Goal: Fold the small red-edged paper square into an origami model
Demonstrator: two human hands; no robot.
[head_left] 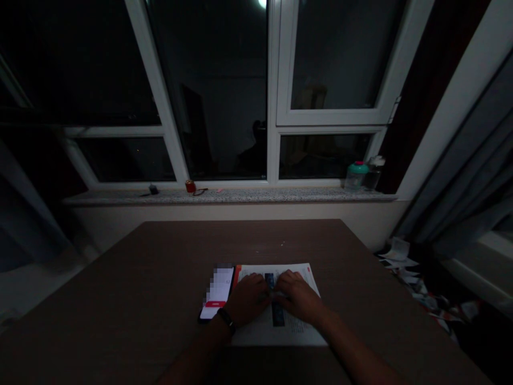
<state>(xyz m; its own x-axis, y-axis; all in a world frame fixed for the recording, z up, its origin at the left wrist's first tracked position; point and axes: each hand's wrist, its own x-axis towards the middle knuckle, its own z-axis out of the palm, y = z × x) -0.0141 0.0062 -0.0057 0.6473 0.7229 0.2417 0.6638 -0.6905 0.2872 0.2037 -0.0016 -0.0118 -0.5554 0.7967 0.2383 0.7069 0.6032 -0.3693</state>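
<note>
My left hand (249,298), with a dark band (226,319) on its wrist, has its fingers curled in above a printed page (260,336). Facing it, my right hand (298,295) is curled too, and the fingertips of both come close together over the middle of the page. Between them is a small pale bit that I cannot make out in the dim light. The page lies flat on the table, with text, dark pictures and an orange strip at its left. Left of the page, beside my left hand, a phone (218,289) lies with its screen lit.
The brown table (160,278) reaches to the wall under a windowsill (248,195). On the sill stand a small red jar (190,186), a teal-topped bottle (356,176) and a clear bottle (373,174). Papers (417,286) lie in a heap beyond the table's right edge.
</note>
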